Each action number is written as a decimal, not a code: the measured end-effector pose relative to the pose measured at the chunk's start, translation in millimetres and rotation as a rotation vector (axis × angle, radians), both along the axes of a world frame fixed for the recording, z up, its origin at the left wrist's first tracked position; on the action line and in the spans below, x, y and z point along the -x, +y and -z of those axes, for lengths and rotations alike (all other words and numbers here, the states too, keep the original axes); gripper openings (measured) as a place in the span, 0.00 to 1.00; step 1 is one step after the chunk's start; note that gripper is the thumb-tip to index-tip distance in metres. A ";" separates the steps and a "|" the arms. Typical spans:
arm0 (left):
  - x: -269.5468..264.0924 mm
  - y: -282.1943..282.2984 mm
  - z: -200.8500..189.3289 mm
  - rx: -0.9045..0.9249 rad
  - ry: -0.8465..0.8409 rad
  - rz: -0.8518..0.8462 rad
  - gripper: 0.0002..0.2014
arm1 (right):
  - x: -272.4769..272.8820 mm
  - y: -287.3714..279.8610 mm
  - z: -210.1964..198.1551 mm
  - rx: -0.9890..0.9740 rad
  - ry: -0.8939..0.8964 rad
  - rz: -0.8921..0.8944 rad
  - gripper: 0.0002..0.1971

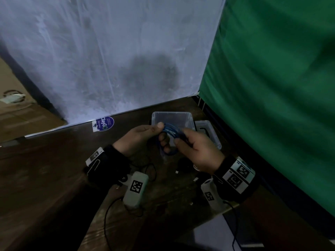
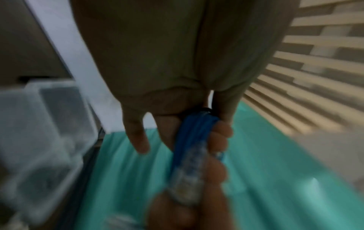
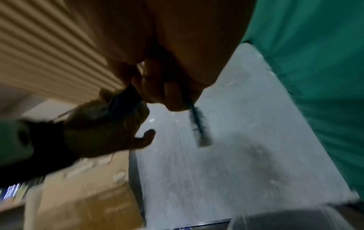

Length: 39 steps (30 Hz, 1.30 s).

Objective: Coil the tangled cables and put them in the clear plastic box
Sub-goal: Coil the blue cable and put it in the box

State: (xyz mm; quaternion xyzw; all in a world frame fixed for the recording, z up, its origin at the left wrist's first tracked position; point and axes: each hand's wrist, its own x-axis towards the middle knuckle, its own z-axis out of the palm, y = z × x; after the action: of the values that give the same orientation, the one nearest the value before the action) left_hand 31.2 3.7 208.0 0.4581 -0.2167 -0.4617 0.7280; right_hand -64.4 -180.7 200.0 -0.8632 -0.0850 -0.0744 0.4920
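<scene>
A blue cable [image 1: 171,134] wound into a small coil hangs between both hands above the dark wooden table [image 1: 54,169]. My left hand [image 1: 143,137] pinches the coil's top with thumb and fingers. My right hand [image 1: 194,150] grips the coil's right side. In the left wrist view the blue cable [image 2: 194,135] runs through the curled fingers. In the right wrist view a loose cable end with a plug [image 3: 204,142] dangles below the right hand. The clear plastic box [image 1: 173,119] stands open just behind the hands. Thin black cables [image 1: 151,170] lie tangled on the table under the hands.
The box's clear lid [image 1: 208,133] lies to the right of the box. A white sheet [image 1: 108,60] rises behind the table and a green cloth [image 1: 272,87] hangs on the right. A round blue sticker [image 1: 105,123] sits at the table's back edge. Cardboard [image 1: 16,109] stands at far left.
</scene>
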 end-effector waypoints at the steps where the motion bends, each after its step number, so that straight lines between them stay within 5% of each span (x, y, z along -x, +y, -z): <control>1: -1.1 0.9 -2.7 -0.010 -0.018 -0.012 0.17 | -0.8 0.1 -1.7 0.011 -0.031 0.008 0.10; 9: 14.7 -27.6 0.0 0.028 0.176 -0.288 0.20 | -10.3 5.6 4.4 -0.058 -0.119 0.128 0.09; 14: 4.2 -21.2 -2.7 -0.043 -0.016 -0.366 0.19 | -4.4 -7.7 6.4 -0.067 -0.049 0.147 0.10; 19: -1.0 -16.9 -4.5 -0.117 -0.152 -0.428 0.19 | -9.7 -24.9 12.7 0.269 -0.083 0.143 0.11; 24: -2.3 -16.8 4.3 -0.133 -0.131 -0.331 0.19 | -15.8 -26.2 6.4 -0.109 -0.013 0.273 0.09; 31: 6.0 -25.5 9.8 0.018 0.113 -0.169 0.19 | -24.9 -11.8 8.8 -0.676 0.091 0.268 0.10; 35: 8.5 -31.0 16.6 -0.015 0.157 -0.267 0.17 | -20.2 -4.4 10.5 -0.710 0.171 0.262 0.11; 39: 9.8 -36.0 27.6 -0.183 -0.045 -0.392 0.27 | -15.6 2.3 15.0 -0.572 0.175 0.191 0.34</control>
State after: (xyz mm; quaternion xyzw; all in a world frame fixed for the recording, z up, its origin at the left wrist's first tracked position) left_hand 21.4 -32.4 180.4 0.5658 -0.0969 -0.3187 0.7543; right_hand -48.8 -178.5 185.0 -0.6969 0.0635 -0.0666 0.7112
